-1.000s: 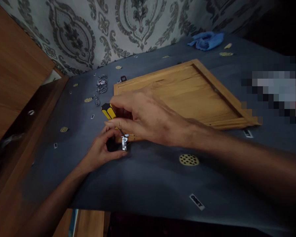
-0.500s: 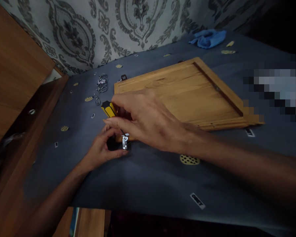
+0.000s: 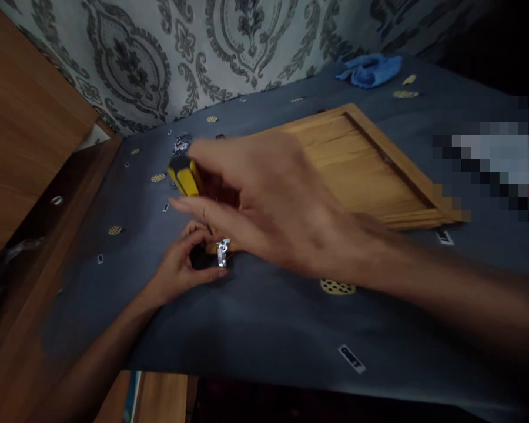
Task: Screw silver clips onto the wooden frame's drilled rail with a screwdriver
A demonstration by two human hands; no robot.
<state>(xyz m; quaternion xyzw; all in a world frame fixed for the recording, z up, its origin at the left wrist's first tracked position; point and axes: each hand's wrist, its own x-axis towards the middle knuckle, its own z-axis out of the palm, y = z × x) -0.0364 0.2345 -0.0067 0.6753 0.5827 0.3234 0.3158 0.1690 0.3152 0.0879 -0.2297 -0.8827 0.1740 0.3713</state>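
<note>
My right hand (image 3: 273, 205) is wrapped around a screwdriver (image 3: 186, 179) with a yellow and black handle. A short stretch of its shaft shows below the fingers, and the tip is hard to make out. Low at the near left corner of a wooden frame panel (image 3: 326, 158), my left hand (image 3: 180, 261) pinches a small shiny metal latch (image 3: 221, 254) between thumb and forefinger, against the wood. The screwdriver points down toward that corner, apart from the latch as far as I can see. My right hand hides much of the panel's left side.
Several similar metal latches (image 3: 182, 144) lie on the dark patterned tablecloth (image 3: 291, 329) at the back left. A blue cloth (image 3: 372, 70) sits at the back right. Wooden furniture (image 3: 30, 106) borders the left side, and a patterned curtain (image 3: 247, 41) hangs behind.
My right hand has lifted the screwdriver up and to the left, away from the latch. My left hand and the latch have stayed almost still.
</note>
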